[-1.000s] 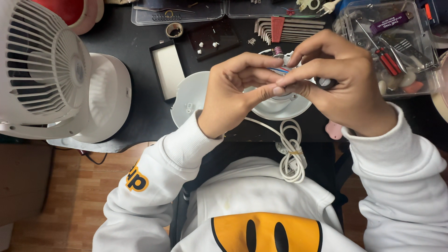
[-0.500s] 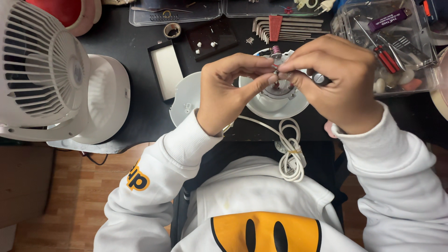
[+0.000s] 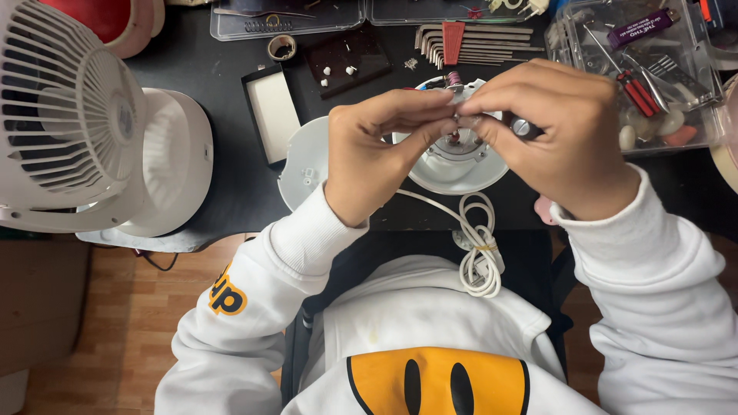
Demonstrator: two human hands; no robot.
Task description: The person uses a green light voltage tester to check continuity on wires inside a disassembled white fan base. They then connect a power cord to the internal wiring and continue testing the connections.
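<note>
Hands met at frame centre over round white fan part (image 3: 453,157) on dark bench (image 3: 231,169): left hand (image 3: 377,154) pinched on a small piece, right hand (image 3: 561,131) closed around dark-handled screwdriver (image 3: 523,127), steadied for fine work.

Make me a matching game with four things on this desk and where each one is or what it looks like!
Things:
1. white fan
2. hex key set
3. coiled white cord
4. clear tool box

Descriptions:
A. at the far right, with screwdrivers inside
B. at the far left, with a round grille
C. hanging at the desk's near edge, below the hands
D. at the back, beyond the hands, in a red holder

Pairs: 1-B, 2-D, 3-C, 4-A
</note>
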